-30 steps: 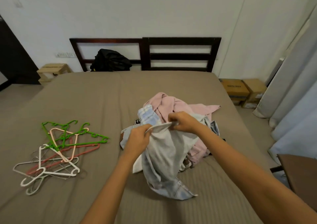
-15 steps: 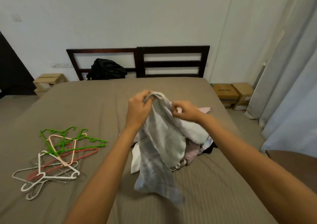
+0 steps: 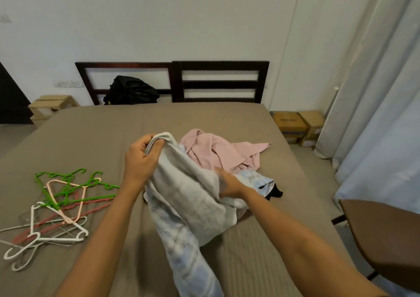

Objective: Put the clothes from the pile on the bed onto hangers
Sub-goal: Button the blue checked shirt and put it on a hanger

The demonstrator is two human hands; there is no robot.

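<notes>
- The bed (image 3: 91, 137), under a brown sheet, fills most of the view; bare sheet lies open between the hangers and the clothes, and ahead up to the headboard (image 3: 218, 83).
- Curtains (image 3: 375, 115) hang along the bed's right edge, with a brown tabletop (image 3: 386, 235) near the closer right corner.
- The clothes pile (image 3: 218, 151), pink on top, sits right of centre on the bed.
- A pale checked garment (image 3: 186, 201) is lifted off the pile's near-left side, its tail trailing onto the sheet.
- Hangers (image 3: 61, 205) lie tangled near the left edge, well apart from the pile.
- The left hand (image 3: 142, 160) clutches the garment's bunched top edge, fingers curled round it.
- The right hand (image 3: 229, 184) lies against the garment lower down; it is blurred, so I cannot tell whether it pinches the cloth.
</notes>
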